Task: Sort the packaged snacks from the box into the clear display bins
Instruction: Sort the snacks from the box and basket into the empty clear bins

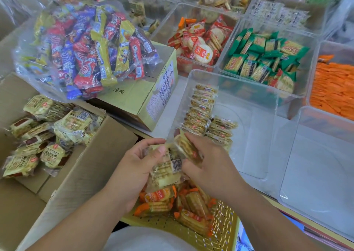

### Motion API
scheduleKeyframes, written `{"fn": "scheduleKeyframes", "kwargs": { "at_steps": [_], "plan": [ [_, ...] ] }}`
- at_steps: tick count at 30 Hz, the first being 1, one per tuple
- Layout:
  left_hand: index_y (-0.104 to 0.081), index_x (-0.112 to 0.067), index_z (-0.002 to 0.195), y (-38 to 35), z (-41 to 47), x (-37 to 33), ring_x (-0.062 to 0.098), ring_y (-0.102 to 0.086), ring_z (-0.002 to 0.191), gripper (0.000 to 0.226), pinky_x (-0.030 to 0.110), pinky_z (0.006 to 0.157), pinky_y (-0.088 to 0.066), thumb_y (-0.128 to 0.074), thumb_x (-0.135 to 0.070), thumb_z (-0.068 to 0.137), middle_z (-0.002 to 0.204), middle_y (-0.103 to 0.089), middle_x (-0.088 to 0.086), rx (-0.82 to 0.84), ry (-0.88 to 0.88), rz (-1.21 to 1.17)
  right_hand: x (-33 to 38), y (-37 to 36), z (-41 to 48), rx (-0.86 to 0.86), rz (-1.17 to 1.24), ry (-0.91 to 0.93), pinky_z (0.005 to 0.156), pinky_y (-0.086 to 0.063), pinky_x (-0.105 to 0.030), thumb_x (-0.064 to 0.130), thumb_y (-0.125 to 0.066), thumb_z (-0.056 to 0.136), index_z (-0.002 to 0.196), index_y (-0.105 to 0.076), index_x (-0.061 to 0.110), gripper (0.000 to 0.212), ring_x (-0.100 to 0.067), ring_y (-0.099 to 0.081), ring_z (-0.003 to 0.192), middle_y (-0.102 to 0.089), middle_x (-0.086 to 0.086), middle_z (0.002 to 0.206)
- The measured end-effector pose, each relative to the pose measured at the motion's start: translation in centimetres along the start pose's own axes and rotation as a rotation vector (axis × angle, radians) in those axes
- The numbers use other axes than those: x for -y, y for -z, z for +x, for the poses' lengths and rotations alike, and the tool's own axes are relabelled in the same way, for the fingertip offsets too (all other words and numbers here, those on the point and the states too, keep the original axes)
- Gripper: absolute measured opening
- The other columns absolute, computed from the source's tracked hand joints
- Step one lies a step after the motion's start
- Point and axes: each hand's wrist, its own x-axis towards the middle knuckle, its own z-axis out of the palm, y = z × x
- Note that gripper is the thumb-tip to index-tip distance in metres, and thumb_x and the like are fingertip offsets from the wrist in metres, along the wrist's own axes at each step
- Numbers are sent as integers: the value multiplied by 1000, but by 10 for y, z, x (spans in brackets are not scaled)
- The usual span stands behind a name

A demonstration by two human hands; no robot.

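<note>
The left hand grips a pale yellow multipack bag at its left end. The thumb presses on the top face of the wrapper and the fingers curl round it. The barcode label on the bag faces up. The right hand is at the right end of the bag. Its curled fingers pinch a single cracker packet at the bag's upper corner. Both hands are above a yellow perforated basket, which contains orange-wrapped snacks.

The cardboard box stands open at the left, just beside the left forearm. It contains loose multipacks of the same pale yellow type. The nearest clear bin stands directly beyond the hands. Stacked packets of the same cracker are in rows against its left wall.

Behind the box, a closed yellow-green carton supports a large clear bag of wrapped bars. The farther bins hold red-and-white rice crackers, green packets and orange packets, each kind in its own bin.
</note>
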Motion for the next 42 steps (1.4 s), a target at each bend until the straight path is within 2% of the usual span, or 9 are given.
{"fn": "scheduleKeyframes", "kwargs": {
  "at_steps": [5,10,13,16,18,25,28,34,42],
  "plan": [
    [-75,-30,111,5,8,2,35,-75,102,35,49,80,-63,-77,-35,77,114,-76,14,1,63,-135,-23,9,1,-191,112,-53,55,-42,-14,25,-54,81,106,-60,56,40,-4,-56,64,-66,20,80],
    [-72,-26,118,13,14,6,39,-73,107,37,61,88,-57,-75,-31,82,119,-75,15,-39,96,-216,-63,41,24,-371,105,-188,54,-43,-9,12,-58,95,114,-66,36,32,6,-61,70,-69,21,81],
    [-73,-26,117,18,14,7,38,-74,104,41,64,86,-56,-82,-34,78,119,-75,14,-64,82,-222,-88,76,53,-433,-125,-181,64,-43,-26,12,-54,99,128,-61,28,34,-5,-55,74,-68,10,96],
    [-75,-26,111,22,14,11,34,-76,99,32,52,76,-63,-79,-31,79,117,-76,14,-97,63,-263,-118,98,87,-366,-384,-182,80,-45,-38,8,-49,100,137,-57,21,40,-33,-57,101,-65,-12,118],
    [-76,-27,108,24,14,13,35,-76,100,28,57,81,-62,-75,-30,80,116,-76,15,-118,62,-278,-137,102,106,-262,-527,-274,90,-47,-44,10,-45,102,141,-54,24,43,-42,-54,112,-59,-18,129],
    [-77,-25,107,25,11,12,36,-76,98,26,61,82,-59,-73,-27,81,115,-76,17,-173,66,-292,-163,79,136,165,-486,-477,87,-50,-36,10,-39,104,148,-48,25,47,-40,-56,116,-54,-15,142],
    [-77,-25,105,25,11,12,34,-77,95,23,54,75,-63,-72,-26,82,114,-76,17,-181,67,-316,-160,71,139,163,-407,-500,94,-54,-50,14,-33,105,152,-42,22,48,-41,-57,114,-49,-17,146],
    [-78,-25,103,22,9,11,33,-77,94,22,48,69,-63,-72,-25,81,113,-77,17,-179,76,-333,-160,60,135,122,-361,-504,100,-40,-36,30,-33,107,157,-32,19,52,-37,-49,130,-39,-20,155],
    [-74,-27,109,22,3,9,33,-77,96,29,54,75,-62,-74,-27,79,115,-76,15,-161,71,-319,-160,58,125,130,-282,-476,88,-45,-37,32,-55,96,156,-30,26,65,-30,-57,106,-43,-17,150]
  ]
}}
